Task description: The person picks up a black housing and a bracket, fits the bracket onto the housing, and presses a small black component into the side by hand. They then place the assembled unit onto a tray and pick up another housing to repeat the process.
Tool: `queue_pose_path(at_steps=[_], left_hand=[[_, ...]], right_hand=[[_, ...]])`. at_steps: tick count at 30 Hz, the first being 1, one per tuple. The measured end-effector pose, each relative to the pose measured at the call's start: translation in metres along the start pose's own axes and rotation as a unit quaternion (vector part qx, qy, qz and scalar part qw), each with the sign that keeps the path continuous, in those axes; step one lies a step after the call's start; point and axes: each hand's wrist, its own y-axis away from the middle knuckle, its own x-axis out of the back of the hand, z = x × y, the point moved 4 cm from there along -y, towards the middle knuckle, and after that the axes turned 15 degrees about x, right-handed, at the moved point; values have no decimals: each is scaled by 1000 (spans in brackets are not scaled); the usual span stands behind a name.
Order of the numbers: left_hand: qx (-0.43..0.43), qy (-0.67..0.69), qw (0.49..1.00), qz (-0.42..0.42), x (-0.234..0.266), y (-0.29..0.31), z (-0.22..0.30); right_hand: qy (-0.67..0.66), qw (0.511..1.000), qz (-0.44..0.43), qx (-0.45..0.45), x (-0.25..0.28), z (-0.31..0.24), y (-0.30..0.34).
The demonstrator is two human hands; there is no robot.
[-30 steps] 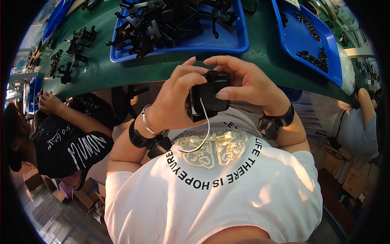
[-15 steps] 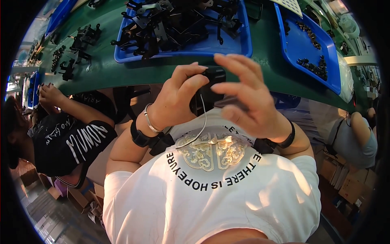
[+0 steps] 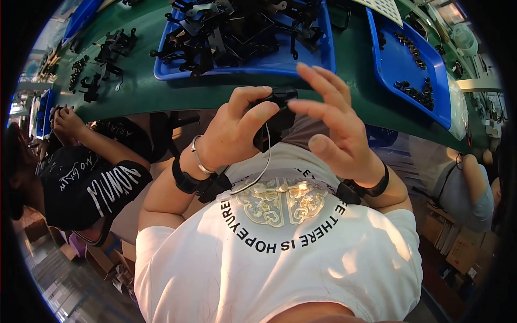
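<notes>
With the fingers [image 3: 261, 113] of the left hand [image 3: 229, 134], grips one black device [image 3: 280, 126] in front of the body, at the near edge of the green worktop [image 3: 188, 97]; with those of the right hand [image 3: 339, 129], spreads wide just beside it, bringing the index tip very near. Cannot tell whether touching there. Looks dark and boxy, rounded at the top, partly hidden behind the left hand. Trails one thin white cable [image 3: 269, 154], curving down to the white shirt [image 3: 280, 274]. Farther out, counts two large blue trays: in the middle tray [image 3: 285, 56], heaped with black brackets [image 3: 237, 32], too tangled to number; in the right tray [image 3: 396, 64], scattered with small black parts [image 3: 417, 92] in about three clusters. Above the latter, lies one white perforated panel [image 3: 383, 9]. On the left, lie more loose black pieces [image 3: 110, 51] directly on the worktop. Beyond, at far left, sits one person [image 3: 97, 183] in black.
</notes>
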Motion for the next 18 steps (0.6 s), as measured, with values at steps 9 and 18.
queue_pose_path(at_steps=[9,18], left_hand=[[-17,-9,1000,-2,-4,0,-5],[-42,-21,998,35,-16,11,-6]], right_hand=[[132,990,-49,3,-9,3,2],[-77,996,-29,36,-11,6,19]])
